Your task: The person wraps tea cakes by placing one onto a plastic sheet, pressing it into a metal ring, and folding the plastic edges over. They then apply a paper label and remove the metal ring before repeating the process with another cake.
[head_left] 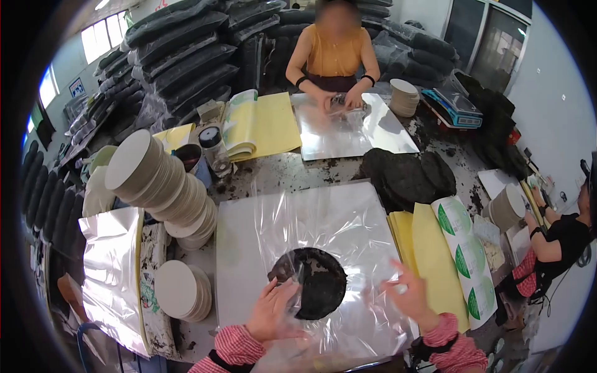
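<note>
A round dark, flat cake of material (320, 286) lies on clear plastic film over a pale square board (249, 248). Part of the film (273, 217) stands up in folds at the cake's left side. My left hand (273, 308) is at the cake's lower left edge, against the film, its fingers spread. To the right of the cake, my right hand (407, 295) is raised over the film with its fingers apart and nothing visible in them.
Stacks of round pale discs (149, 180) stand at left beside foil sheets (112, 267). A dark lump (407, 180) sits beyond the board. Yellow sheets (435, 267) and green-printed labels lie at right. Two co-workers, one opposite (336, 50) and one at far right (559, 236), work nearby.
</note>
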Motion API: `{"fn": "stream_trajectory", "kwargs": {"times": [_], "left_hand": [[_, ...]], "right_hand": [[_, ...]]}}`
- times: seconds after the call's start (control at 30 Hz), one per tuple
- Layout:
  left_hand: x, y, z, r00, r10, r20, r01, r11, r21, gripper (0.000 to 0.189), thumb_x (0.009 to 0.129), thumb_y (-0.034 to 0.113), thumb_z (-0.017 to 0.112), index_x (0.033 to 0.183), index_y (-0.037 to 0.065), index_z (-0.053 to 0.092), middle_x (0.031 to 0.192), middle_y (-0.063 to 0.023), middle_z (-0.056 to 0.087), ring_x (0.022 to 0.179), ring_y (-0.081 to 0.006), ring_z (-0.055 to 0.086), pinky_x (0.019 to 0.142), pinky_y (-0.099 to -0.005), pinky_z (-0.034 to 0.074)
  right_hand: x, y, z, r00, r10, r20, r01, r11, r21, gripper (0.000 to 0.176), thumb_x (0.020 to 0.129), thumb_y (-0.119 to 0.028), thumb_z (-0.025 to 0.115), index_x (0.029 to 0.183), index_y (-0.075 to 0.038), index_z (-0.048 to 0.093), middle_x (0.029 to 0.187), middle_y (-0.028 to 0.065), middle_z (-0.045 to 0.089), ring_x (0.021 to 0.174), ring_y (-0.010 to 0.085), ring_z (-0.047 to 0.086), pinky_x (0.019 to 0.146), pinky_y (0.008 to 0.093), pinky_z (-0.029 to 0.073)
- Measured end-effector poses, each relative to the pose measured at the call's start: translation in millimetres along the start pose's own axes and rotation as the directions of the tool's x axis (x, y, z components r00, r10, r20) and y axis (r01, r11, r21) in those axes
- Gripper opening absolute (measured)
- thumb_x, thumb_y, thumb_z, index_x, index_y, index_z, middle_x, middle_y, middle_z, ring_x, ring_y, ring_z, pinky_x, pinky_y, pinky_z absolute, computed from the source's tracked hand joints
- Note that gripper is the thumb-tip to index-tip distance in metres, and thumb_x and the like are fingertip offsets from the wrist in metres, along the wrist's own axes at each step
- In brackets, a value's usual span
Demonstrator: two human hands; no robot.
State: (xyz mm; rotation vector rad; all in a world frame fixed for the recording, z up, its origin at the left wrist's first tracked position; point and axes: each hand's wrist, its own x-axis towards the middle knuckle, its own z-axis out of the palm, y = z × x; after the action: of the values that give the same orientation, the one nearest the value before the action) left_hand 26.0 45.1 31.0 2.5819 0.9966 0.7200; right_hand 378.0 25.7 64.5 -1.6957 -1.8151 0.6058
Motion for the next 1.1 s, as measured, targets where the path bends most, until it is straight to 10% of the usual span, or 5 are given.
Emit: {"fn": "stream_trajectory", "kwargs": {"times": [0.47, 0.67, 0.8, 1.03, 1.1], "left_hand": [[34.1, 25.3, 32.7, 0.855, -0.494, -0.16, 0.51, 0.855, 0.09, 0.037, 0.065, 0.011, 0.079, 0.096, 0.008, 0.06, 0.102, -0.0105, 0.057, 0.105, -0.0308, 0.054, 0.094, -0.0454, 0.04], [43.4, 2.2, 10.7, 0.593, -0.707, -0.386, 0.059, 0.516, -0.855, 0.066, 0.071, 0.021, 0.081, 0.129, 0.003, 0.056, 0.141, -0.0204, 0.041, 0.133, -0.0331, 0.04, 0.112, -0.0508, 0.03], [53.6, 12.0, 37.5, 0.855, -0.393, -0.338, 0.325, 0.915, -0.239, 0.063, 0.075, 0.02, 0.078, 0.131, 0.003, 0.056, 0.133, -0.0201, 0.052, 0.125, -0.0386, 0.049, 0.111, -0.0514, 0.034], [59.1, 25.7, 39.6, 0.806, -0.496, -0.325, 0.398, 0.859, -0.324, 0.045, 0.078, 0.017, 0.078, 0.117, 0.001, 0.064, 0.119, -0.0159, 0.059, 0.112, -0.032, 0.059, 0.097, -0.0429, 0.047], [60.2, 25.0, 41.6, 0.591, -0.717, -0.369, 0.176, 0.561, -0.809, 0.036, 0.081, 0.021, 0.077, 0.104, -0.004, 0.066, 0.108, -0.0137, 0.06, 0.108, -0.0283, 0.058, 0.097, -0.0433, 0.047]], "right_hand": [[44.5, -82.2, 104.8, 0.944, -0.164, -0.285, 0.254, 0.914, 0.316, 0.087, 0.077, -0.008, 0.078, 0.15, -0.001, 0.031, 0.15, 0.0212, 0.039, 0.137, 0.0344, 0.042, 0.114, 0.0399, 0.034], [42.5, -78.6, 124.3, 0.935, -0.354, 0.025, 0.354, 0.935, 0.005, 0.055, 0.066, 0.006, 0.064, 0.121, -0.005, 0.062, 0.12, 0.014, 0.062, 0.114, 0.0341, 0.058, 0.104, 0.0444, 0.044], [56.4, -80.9, 90.5, 0.868, -0.474, -0.145, 0.491, 0.784, 0.38, 0.04, 0.069, 0.005, 0.063, 0.109, -0.002, 0.062, 0.111, 0.0145, 0.062, 0.105, 0.0317, 0.06, 0.093, 0.0409, 0.047], [138.1, -47.3, 130.3, 0.826, 0.532, 0.184, -0.184, -0.055, 0.981, 0.039, 0.092, -0.021, 0.05, 0.126, -0.001, 0.055, 0.106, 0.0113, 0.064, 0.101, 0.0217, 0.064, 0.091, 0.0371, 0.048], [113.5, -70.8, 120.5, 0.91, -0.403, -0.099, 0.267, 0.386, 0.883, 0.043, 0.096, -0.034, 0.051, 0.123, -0.002, 0.06, 0.105, 0.0118, 0.067, 0.1, 0.0214, 0.065, 0.088, 0.0368, 0.049]]}}
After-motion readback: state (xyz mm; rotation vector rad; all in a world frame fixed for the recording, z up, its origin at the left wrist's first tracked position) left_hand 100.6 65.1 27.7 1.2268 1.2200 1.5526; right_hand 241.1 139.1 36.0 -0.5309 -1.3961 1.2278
